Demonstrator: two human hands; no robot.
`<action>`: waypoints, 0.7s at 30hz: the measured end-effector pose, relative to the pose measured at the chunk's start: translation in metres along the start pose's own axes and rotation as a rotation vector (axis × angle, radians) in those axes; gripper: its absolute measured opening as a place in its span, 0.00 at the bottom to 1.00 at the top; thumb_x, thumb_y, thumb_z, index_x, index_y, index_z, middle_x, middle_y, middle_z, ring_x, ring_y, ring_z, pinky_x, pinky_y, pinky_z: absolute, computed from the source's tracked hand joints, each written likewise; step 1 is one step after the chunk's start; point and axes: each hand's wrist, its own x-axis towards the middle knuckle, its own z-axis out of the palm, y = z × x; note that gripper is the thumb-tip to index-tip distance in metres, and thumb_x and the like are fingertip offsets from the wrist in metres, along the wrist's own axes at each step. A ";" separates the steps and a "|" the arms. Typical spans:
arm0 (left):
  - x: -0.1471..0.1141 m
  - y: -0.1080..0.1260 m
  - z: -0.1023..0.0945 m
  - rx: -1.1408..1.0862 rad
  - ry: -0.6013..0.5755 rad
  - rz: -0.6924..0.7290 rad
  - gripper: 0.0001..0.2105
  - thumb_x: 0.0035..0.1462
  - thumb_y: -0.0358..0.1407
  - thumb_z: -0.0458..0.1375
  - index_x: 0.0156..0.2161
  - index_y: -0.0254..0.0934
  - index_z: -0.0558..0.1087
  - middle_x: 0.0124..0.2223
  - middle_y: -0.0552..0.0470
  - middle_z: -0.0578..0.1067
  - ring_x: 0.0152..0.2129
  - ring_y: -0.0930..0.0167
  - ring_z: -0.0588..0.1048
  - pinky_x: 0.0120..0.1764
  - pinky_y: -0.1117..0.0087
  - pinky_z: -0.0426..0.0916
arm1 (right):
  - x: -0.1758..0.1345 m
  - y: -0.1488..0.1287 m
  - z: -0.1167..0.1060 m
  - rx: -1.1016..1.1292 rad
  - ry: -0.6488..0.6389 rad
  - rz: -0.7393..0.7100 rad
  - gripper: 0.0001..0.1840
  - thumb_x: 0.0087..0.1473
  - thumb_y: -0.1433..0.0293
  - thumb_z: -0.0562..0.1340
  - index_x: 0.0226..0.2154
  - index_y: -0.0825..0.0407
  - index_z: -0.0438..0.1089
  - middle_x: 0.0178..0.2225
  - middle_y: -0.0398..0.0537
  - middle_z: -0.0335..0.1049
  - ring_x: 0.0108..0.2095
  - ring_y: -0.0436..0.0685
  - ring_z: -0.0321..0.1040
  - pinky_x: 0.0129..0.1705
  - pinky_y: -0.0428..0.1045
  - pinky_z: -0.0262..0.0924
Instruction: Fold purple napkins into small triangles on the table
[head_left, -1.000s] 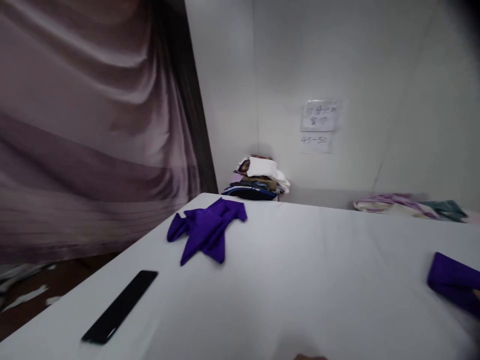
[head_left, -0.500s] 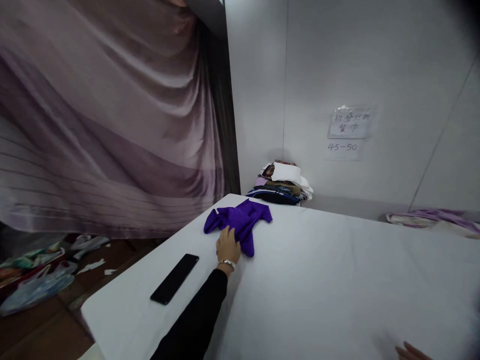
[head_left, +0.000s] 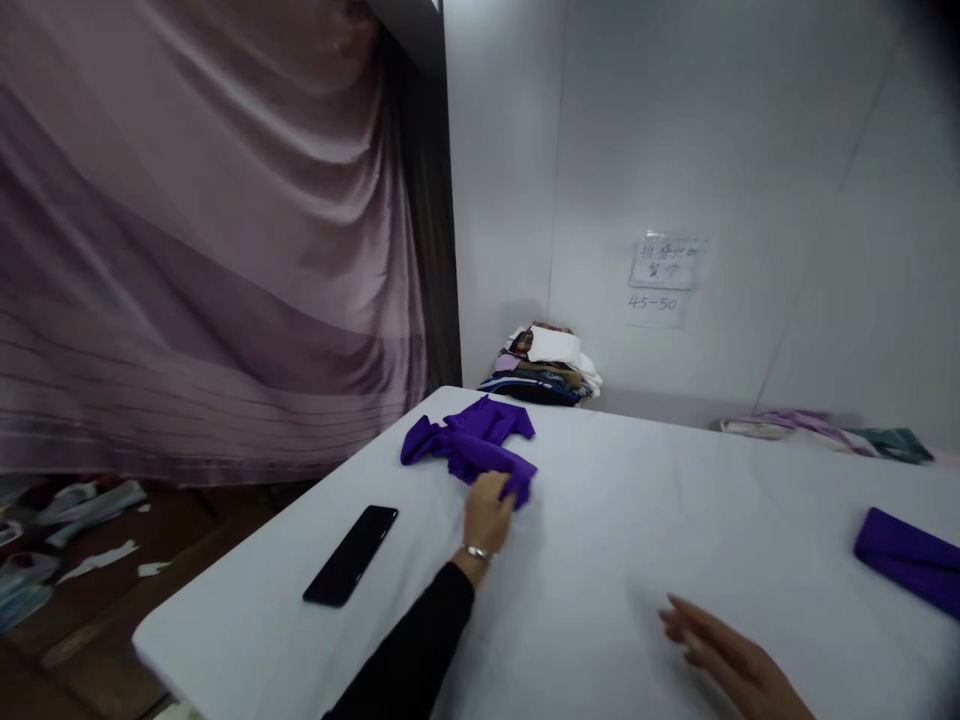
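A crumpled purple cloth (head_left: 480, 428) lies near the far left corner of the white table (head_left: 600, 560). My left hand (head_left: 489, 515), with a bracelet at the wrist and a black sleeve, is closed on the cloth's near edge and draws out a fold of it. My right hand (head_left: 720, 645) hovers low over the table at the lower right, its fingers stretched out and holding nothing. To the right of it, cut off by the frame edge, rests a folded purple cloth (head_left: 911, 560).
A black phone (head_left: 351, 556) lies left of my left arm. Behind the table are a stack of folded clothes (head_left: 541, 365) and more fabric (head_left: 810, 430). Paper signs (head_left: 664, 278) hang on the wall. A draped curtain (head_left: 225, 250) borders the left side, with clutter on the floor.
My left hand has gripped the purple cloth and pulled its edge to the right. My right hand has come further into view. The view has turned right, showing the folded purple cloth.
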 end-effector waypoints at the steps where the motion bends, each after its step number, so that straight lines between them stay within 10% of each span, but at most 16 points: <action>1: -0.020 0.024 0.004 -0.066 -0.042 0.109 0.08 0.51 0.29 0.53 0.37 0.40 0.70 0.38 0.52 0.73 0.38 0.70 0.68 0.43 0.69 0.61 | 0.003 -0.015 0.010 0.186 -0.055 0.109 0.27 0.46 0.52 0.60 0.47 0.45 0.68 0.46 0.50 0.70 0.44 0.63 0.68 0.44 0.57 0.65; 4: -0.089 0.081 0.016 -0.398 -0.237 0.531 0.05 0.49 0.28 0.54 0.32 0.38 0.70 0.35 0.52 0.73 0.35 0.70 0.67 0.39 0.68 0.60 | 0.009 -0.042 0.042 0.639 -0.124 0.255 0.26 0.49 0.52 0.58 0.46 0.51 0.68 0.45 0.52 0.71 0.44 0.61 0.68 0.46 0.56 0.63; 8: -0.147 0.103 0.021 -0.403 -0.423 0.616 0.03 0.51 0.31 0.55 0.27 0.37 0.67 0.31 0.53 0.71 0.30 0.71 0.66 0.34 0.70 0.58 | 0.001 -0.045 0.068 0.824 -0.089 0.250 0.20 0.48 0.58 0.62 0.40 0.55 0.70 0.37 0.52 0.74 0.40 0.61 0.70 0.45 0.55 0.62; 14: -0.149 0.093 0.017 -0.412 -0.497 0.637 0.12 0.57 0.40 0.51 0.25 0.36 0.66 0.28 0.54 0.69 0.26 0.74 0.66 0.30 0.73 0.58 | -0.012 -0.033 0.069 0.842 0.098 0.188 0.18 0.46 0.59 0.64 0.36 0.54 0.71 0.32 0.49 0.75 0.34 0.58 0.71 0.39 0.53 0.64; 21: -0.143 0.088 0.016 -0.678 -0.495 0.429 0.15 0.61 0.39 0.43 0.31 0.38 0.70 0.30 0.53 0.70 0.30 0.73 0.68 0.35 0.72 0.62 | 0.000 -0.077 0.018 0.424 0.540 -0.059 0.23 0.48 0.54 0.60 0.41 0.53 0.69 0.35 0.46 0.74 0.37 0.59 0.69 0.39 0.52 0.64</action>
